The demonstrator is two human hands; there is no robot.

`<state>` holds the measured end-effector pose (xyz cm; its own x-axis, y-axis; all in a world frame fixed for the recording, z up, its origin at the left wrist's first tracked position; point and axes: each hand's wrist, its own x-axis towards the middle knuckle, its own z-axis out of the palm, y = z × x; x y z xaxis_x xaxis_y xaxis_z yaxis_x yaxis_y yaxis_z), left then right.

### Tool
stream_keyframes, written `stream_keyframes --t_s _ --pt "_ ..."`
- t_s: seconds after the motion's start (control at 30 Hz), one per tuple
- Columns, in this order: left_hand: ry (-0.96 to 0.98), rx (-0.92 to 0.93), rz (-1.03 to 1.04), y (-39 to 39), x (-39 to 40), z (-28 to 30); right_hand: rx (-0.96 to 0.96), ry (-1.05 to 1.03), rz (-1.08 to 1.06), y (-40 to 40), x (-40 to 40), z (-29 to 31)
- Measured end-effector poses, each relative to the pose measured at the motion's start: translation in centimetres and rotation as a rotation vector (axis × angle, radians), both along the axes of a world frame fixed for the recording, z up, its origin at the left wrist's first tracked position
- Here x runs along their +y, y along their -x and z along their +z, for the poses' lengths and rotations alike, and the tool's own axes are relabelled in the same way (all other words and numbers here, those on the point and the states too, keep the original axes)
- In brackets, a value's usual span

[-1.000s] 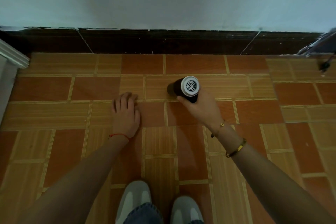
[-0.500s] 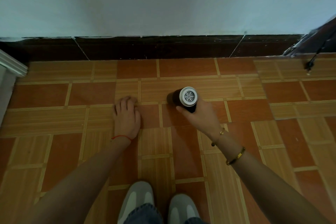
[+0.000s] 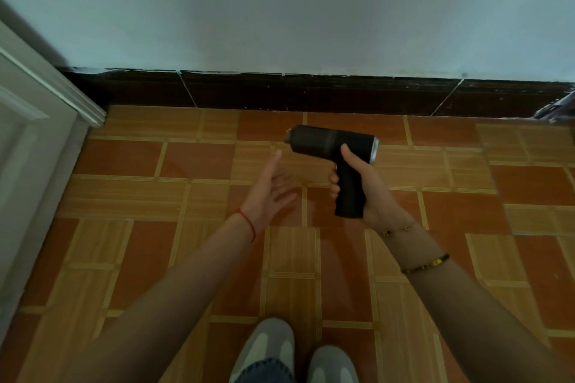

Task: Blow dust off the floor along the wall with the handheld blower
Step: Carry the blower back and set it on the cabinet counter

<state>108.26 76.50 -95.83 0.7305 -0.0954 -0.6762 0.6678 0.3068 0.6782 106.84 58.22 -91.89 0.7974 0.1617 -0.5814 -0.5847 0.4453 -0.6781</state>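
Blower (image 3: 334,144) gripped by right hand (image 3: 370,186) | left hand (image 3: 270,188) blurred

orange-brown tiled floor (image 3: 199,246), dark skirting (image 3: 311,92) along its 12 o'clock edge, two grey shoes (image 3: 264,348) planted at 6 o'clock

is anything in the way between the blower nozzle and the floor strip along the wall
Nothing visible blocks it. The right hand grips the blower by its handle, nozzle pointing left, above bare tiles before the dark baseboard. The open left hand hangs just below and left of the nozzle, not touching.
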Motion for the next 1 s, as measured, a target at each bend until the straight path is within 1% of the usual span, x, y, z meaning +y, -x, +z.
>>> stream_keyframes --t_s 0.07,0.17,0.27,0.4,0.63,0.83,1.0 --pt "0.069 -0.040 -0.038 0.4 -0.2 0.4 -0.012 -0.054 0.027 0.0 0.7 0.2" --pt "0.140 -0.109 -0.021 0.5 -0.5 0.8 -0.011 -0.058 0.086 0.3 2.0 0.3" --pt "0.137 -0.168 0.025 0.4 -0.1 0.7 0.013 -0.041 0.132 0.6 3.0 0.1" --pt "0.133 -0.157 0.075 0.6 0.2 0.5 0.028 -0.026 0.182 0.7 3.5 -0.7" --pt "0.141 -0.111 0.095 0.7 0.2 0.0 0.052 -0.040 0.184 0.5 3.6 -1.3" --pt "0.126 -0.103 0.090 0.0 0.5 -0.4 0.058 0.011 0.191 -0.3 3.8 -2.1" --pt "0.122 -0.080 0.108 -1.1 0.9 0.4 0.080 0.116 0.231 -1.9 4.3 -1.1"
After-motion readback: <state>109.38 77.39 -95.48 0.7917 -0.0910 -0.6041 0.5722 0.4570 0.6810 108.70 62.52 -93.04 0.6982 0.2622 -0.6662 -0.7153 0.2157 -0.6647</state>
